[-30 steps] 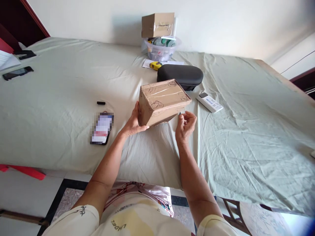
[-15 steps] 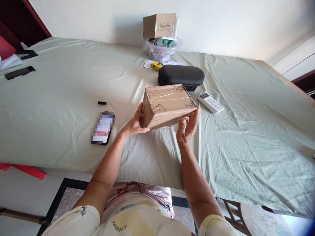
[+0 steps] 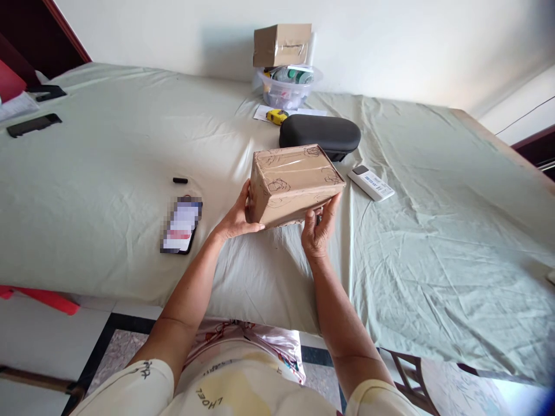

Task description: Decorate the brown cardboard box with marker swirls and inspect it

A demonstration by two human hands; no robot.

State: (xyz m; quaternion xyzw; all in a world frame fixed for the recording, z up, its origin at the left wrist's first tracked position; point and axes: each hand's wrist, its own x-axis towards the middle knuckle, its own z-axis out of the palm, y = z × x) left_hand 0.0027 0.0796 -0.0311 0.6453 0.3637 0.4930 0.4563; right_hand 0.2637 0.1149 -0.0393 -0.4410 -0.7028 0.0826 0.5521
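Note:
A brown cardboard box [image 3: 299,173], taped and scribbled with dark loops near its top corners, is held tilted over the cloth-covered table. My left hand [image 3: 237,218] grips its left end, thumb along the lower front edge and the other fingers behind or under it. At the right end, my right hand [image 3: 319,228] supports the box from the front and below. A small dark thing [image 3: 319,219] shows between its thumb and fingers; its kind cannot be made out. Just behind the box lies a black hard case [image 3: 319,134].
Left of my hands lie a phone [image 3: 181,225] and a small black cap-like piece [image 3: 180,180]. A white device [image 3: 371,183] lies to the right. Farther back are a yellow tape measure [image 3: 276,117] and a clear tub [image 3: 285,92] with another carton [image 3: 282,45] on top.
My right hand has shifted left and slightly down along the box, and a dark thing now shows in it. The box's right end has turned slightly. My left hand stays nearly still.

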